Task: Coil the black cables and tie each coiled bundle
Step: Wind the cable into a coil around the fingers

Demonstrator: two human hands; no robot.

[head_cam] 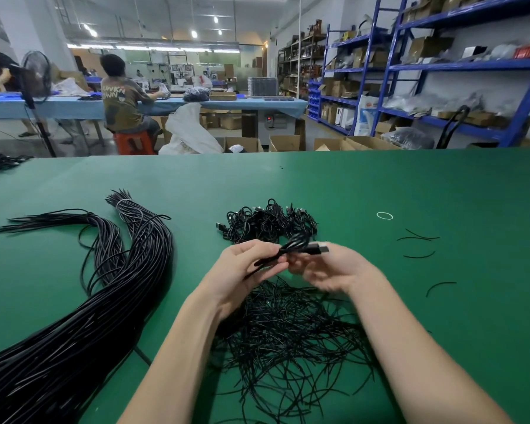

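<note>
Ties (291,341), thin and black, lay in a loose tangle on the green table (380,185) nearest the person, under both forearms. Just above that tangle the two hands met over a coiled cable (291,250). Its long axis ran from lower left to upper right, with the plug end (317,248) pointing right and slightly away. The left hand (242,270) gripped the coil's lower end, fingers curled round it. The right hand (328,270) was blurred; its fingers curled toward the coil's plug end, but whether they held it I could not tell. Left of the coil, a thick bundle of uncoiled cables (104,301) stretched from the near left edge diagonally away. Just beyond the coil sat a pile of finished coils (266,223). Right of the coil lay open green surface with a few stray ties (419,238) and a white rubber band (384,215). Past the table's far edge stood cardboard boxes (285,142) and blue shelving (459,65).
</note>
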